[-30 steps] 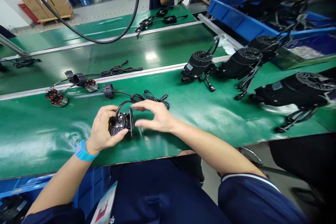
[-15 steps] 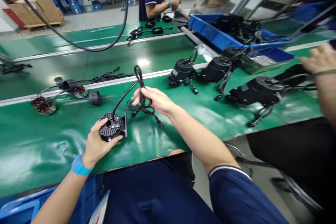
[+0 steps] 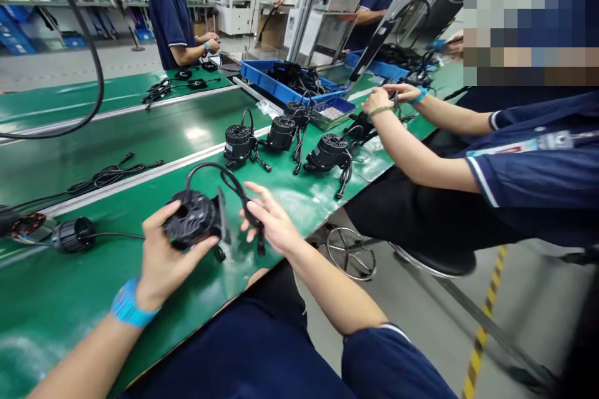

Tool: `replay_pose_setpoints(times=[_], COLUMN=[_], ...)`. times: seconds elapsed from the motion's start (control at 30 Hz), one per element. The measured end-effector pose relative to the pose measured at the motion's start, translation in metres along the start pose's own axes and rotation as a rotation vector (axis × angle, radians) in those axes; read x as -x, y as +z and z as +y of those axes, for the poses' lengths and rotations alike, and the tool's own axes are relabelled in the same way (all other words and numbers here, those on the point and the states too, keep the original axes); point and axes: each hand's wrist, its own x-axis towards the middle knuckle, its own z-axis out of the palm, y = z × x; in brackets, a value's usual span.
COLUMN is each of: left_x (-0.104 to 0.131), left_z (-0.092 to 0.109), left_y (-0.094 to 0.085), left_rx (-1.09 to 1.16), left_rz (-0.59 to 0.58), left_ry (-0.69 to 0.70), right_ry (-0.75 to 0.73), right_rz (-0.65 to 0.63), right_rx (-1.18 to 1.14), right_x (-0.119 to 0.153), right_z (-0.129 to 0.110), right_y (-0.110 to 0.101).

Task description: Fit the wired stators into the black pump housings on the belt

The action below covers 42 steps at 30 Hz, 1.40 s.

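My left hand (image 3: 163,255) grips a round black motor housing (image 3: 194,218) by its sides, with the thumb along the near edge. A flat plate stands on the housing's right side. From its top a black cable (image 3: 206,165) arches over to my right hand (image 3: 274,218). That hand pinches the bundled cable between thumb and forefinger, its other fingers spread. Connector ends hang below the pinch. To the left on the green bench (image 3: 112,280) lies a ribbed black cap (image 3: 73,235) with a thin wire running toward the held housing.
Several finished-looking black motors (image 3: 238,142) stand ahead on the bench. Beyond them are a blue bin (image 3: 262,80) of black parts and a small tray (image 3: 332,111). A co-worker's hands (image 3: 379,100) work at right, near a stool (image 3: 433,259). Coiled cables (image 3: 112,177) lie at left.
The view has swung to the right, showing more of the co-worker. The housing appears raised and closer, still in my left hand. My right hand still holds the cable, now lower beside the housing.
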Motion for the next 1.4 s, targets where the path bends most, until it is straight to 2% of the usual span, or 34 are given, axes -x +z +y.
replay_pose_setpoints(times=[0.1,0.17,0.23,0.3,0.4,0.5,0.77,1.1,1.17,1.27,1.3,1.33,1.4], left_x=[-0.03,-0.047,-0.058,-0.066,-0.073,-0.079,-0.094,-0.099,-0.097,-0.087,-0.082,-0.076,-0.063], left_z=[-0.003,-0.006,-0.009,-0.013,-0.02,-0.025,-0.031,-0.022,-0.018,-0.012,-0.012,-0.014,-0.024], left_y=[0.067,0.111,0.148,0.175,0.194,0.193,0.166,0.162,0.157,0.136,0.125,0.112,0.078], left_rx=[0.113,0.182,0.222,0.234,0.221,0.193,0.106,0.118,0.11,0.108,0.109,0.096,0.002], left_rz=[-0.104,-0.164,-0.206,-0.232,-0.256,-0.335,-0.539,-0.581,-0.594,-0.564,-0.532,-0.491,-0.368], left_ry=[-0.056,-0.11,-0.122,-0.088,-0.014,0.063,0.151,0.155,0.139,0.139,0.153,0.172,0.191], right_ry=[-0.186,-0.244,-0.273,-0.297,-0.307,-0.312,-0.391,-0.482,-0.594,-0.908,-0.997,-1.059,-1.072], right_rz=[0.294,0.388,0.421,0.44,0.43,0.4,0.436,0.509,0.599,0.787,0.77,0.682,0.388], right_rx=[0.154,0.227,0.291,0.392,0.586,0.755,0.934,0.995,1.0,1.019,1.022,1.031,1.104], right_x=[-0.007,-0.018,-0.031,-0.04,-0.045,-0.042,-0.033,-0.031,-0.024,-0.013,-0.011,-0.01,-0.013], right_z=[0.007,0.01,0.011,0.012,0.012,0.014,0.017,0.019,0.017,0.013,0.012,0.009,0.004], right_y=[-0.044,-0.071,-0.094,-0.111,-0.128,-0.134,-0.136,-0.138,-0.132,-0.112,-0.103,-0.091,-0.062])
